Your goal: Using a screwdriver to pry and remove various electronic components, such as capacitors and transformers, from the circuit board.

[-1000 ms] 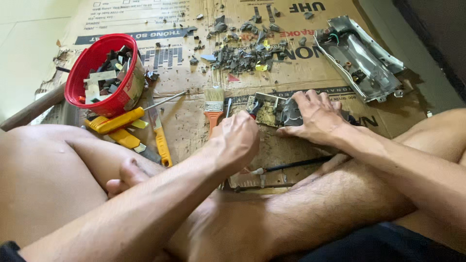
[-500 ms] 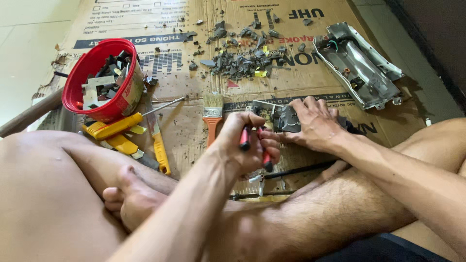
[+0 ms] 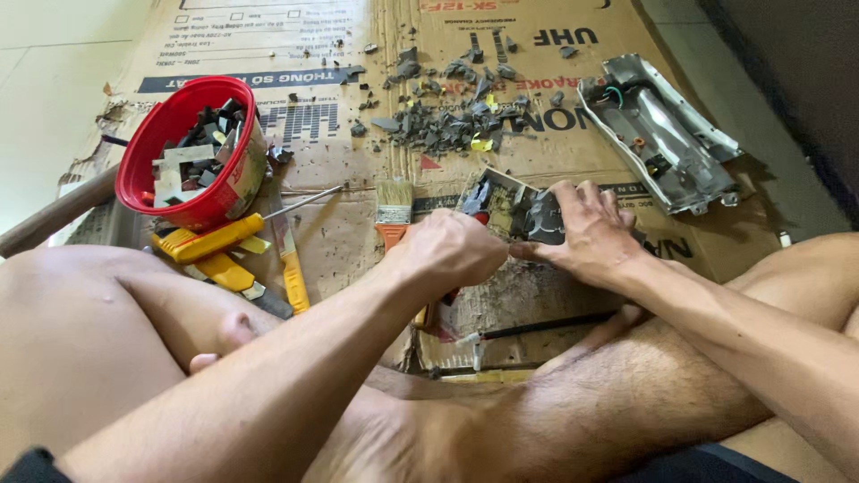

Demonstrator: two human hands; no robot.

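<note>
I sit on flattened cardboard (image 3: 340,233) with a small electronic board (image 3: 506,204) lying on it in front of me. My right hand (image 3: 582,234) presses flat on the board's right side and holds it down. My left hand (image 3: 447,255) is closed in a fist around a red-handled tool (image 3: 483,217), whose tip meets the board's left edge. Most of the tool is hidden inside the fist. My bare legs frame both hands.
A red bowl (image 3: 143,148) of scrap parts stands at the left, with yellow-handled screwdrivers (image 3: 210,241) and a utility knife (image 3: 291,264) beside it. An orange-handled paintbrush (image 3: 392,210) lies near my left hand. Grey debris (image 3: 447,112) and a metal casing (image 3: 658,134) lie farther back.
My left hand rose from the cardboard with the red-handled tool in it, then came back down to the board's left edge. My right hand stayed on the board.
</note>
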